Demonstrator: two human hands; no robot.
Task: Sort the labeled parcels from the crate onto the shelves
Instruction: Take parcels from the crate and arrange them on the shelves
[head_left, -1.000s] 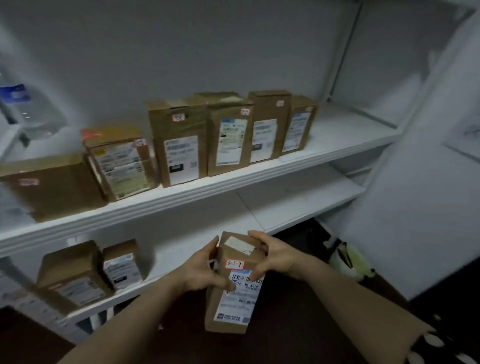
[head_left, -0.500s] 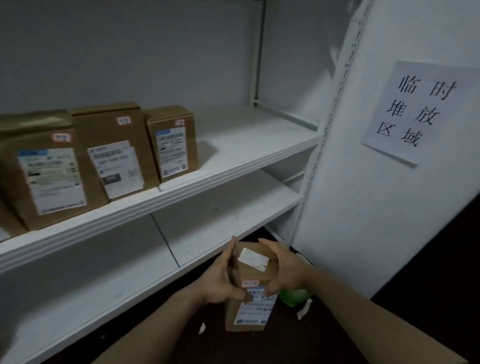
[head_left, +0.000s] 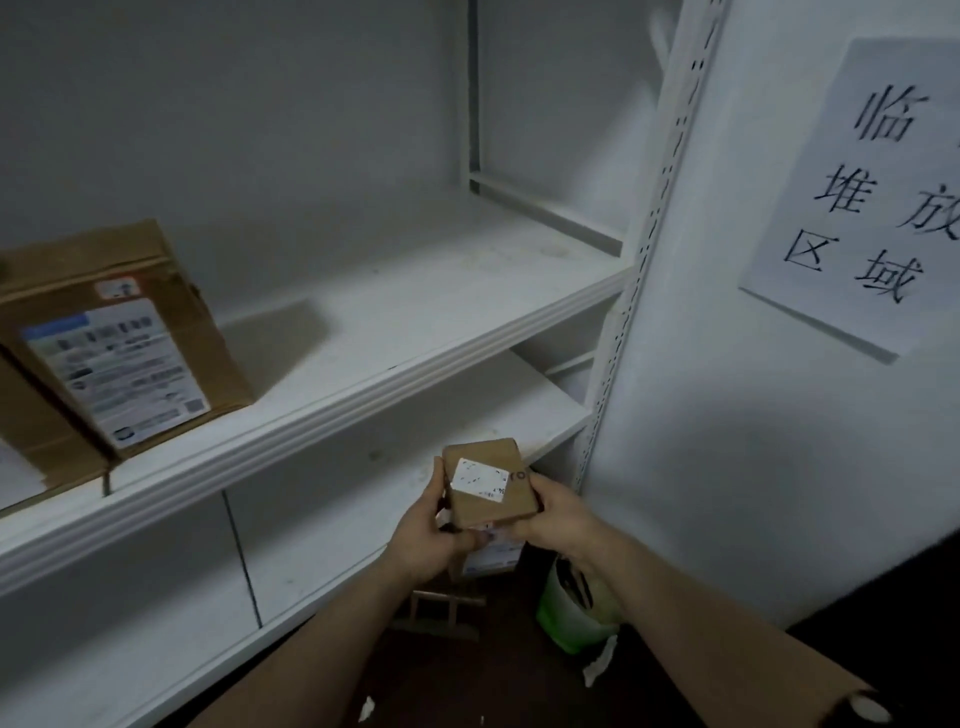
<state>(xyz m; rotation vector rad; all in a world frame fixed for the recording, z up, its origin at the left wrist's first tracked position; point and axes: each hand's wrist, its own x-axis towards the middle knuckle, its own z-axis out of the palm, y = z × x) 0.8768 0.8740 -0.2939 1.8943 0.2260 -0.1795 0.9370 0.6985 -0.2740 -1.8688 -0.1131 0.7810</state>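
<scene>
Parcel (head_left: 491, 483) looks light and stiff; left hand (head_left: 426, 535) and right hand (head_left: 553, 519) fingers pinch its side edges, best hold.

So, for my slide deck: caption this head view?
Left hand and right hand hold a small parcel before white shelves.

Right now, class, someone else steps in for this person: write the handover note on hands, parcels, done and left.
Left hand and right hand both grip a small cardboard parcel, held in front of the lower shelf. A larger labeled parcel stands at the left of the upper shelf. Done: that one is shelved. Left: shelve the held parcel by its label; the crate is out of view.
</scene>
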